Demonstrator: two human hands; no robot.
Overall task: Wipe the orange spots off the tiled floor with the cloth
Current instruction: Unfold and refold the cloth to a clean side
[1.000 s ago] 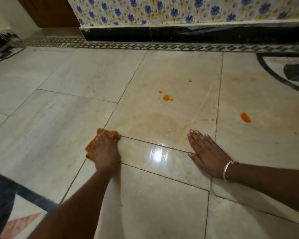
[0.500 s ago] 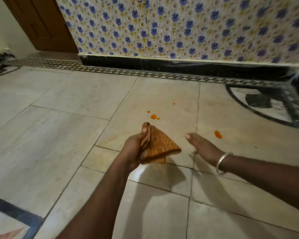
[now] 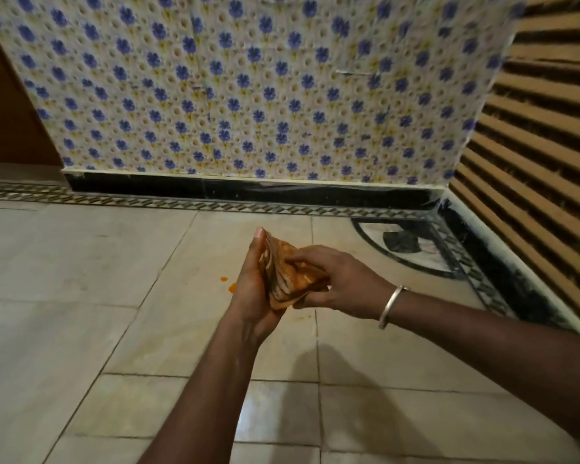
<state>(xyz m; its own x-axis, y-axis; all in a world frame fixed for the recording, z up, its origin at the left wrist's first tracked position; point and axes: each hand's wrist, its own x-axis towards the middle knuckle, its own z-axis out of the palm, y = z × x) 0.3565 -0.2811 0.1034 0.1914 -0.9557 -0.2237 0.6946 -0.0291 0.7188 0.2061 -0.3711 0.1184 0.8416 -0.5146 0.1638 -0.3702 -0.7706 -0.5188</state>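
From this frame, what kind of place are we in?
Probably a room in a home. Pale tiled floor with a patterned inlay border, a wall covered in a blue-flower print, a wooden door at the left. The hands hold the cloth above orange spots.

The cloth (image 3: 288,276) is held above the floor (image 3: 81,329) between the left hand (image 3: 252,296) and the right hand (image 3: 342,283), left of the bracelet (image 3: 390,306). Two spots (image 3: 228,284) are found on the floor just left of the left hand. The wall (image 3: 248,95) is set behind them.
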